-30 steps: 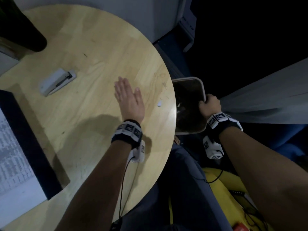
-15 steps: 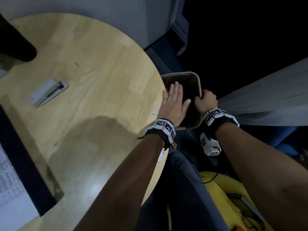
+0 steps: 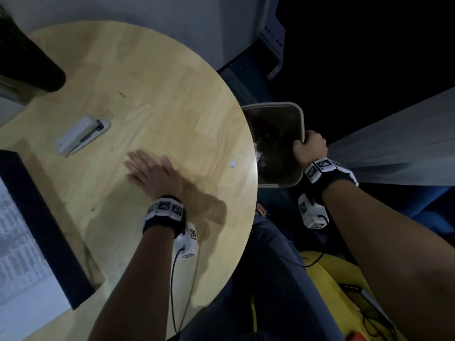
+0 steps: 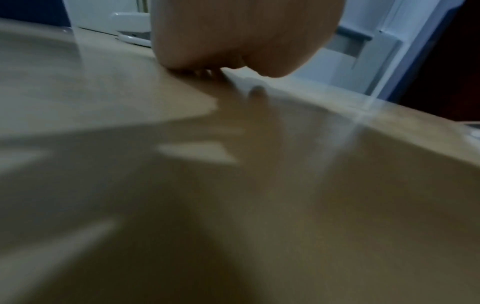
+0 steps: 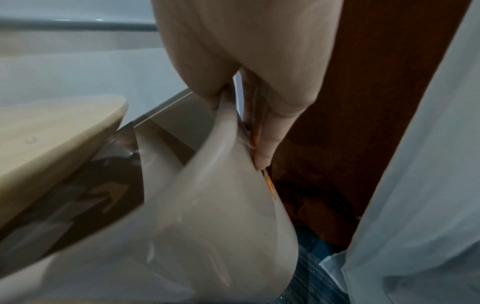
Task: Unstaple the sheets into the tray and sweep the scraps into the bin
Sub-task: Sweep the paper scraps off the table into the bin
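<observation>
My left hand (image 3: pixel 150 172) lies flat on the round wooden table (image 3: pixel 147 94), fingers straight and pointing left. A small white paper scrap (image 3: pixel 232 163) sits on the wood to its right, close to the table's edge. My right hand (image 3: pixel 309 148) grips the right rim of the beige bin (image 3: pixel 283 105), held against the table's right edge just below the tabletop. White scraps (image 3: pixel 261 158) lie inside the bin. In the right wrist view my fingers (image 5: pixel 270 123) curl over the bin's rim (image 5: pixel 223 127). The left wrist view shows my palm (image 4: pixel 233 37) pressed on the tabletop.
A white stapler (image 3: pixel 82 134) lies at the table's left. A dark tray (image 3: pixel 46 232) holding printed sheets (image 3: pixel 17 254) sits at the lower left. A dark object (image 3: pixel 27 62) stands at the top left. My lap and a yellow item (image 3: pixel 327 286) are below the table edge.
My left hand swept right to the bin's mouth, then came back left onto the middle of the table. My right hand kept holding the bin at the edge.
</observation>
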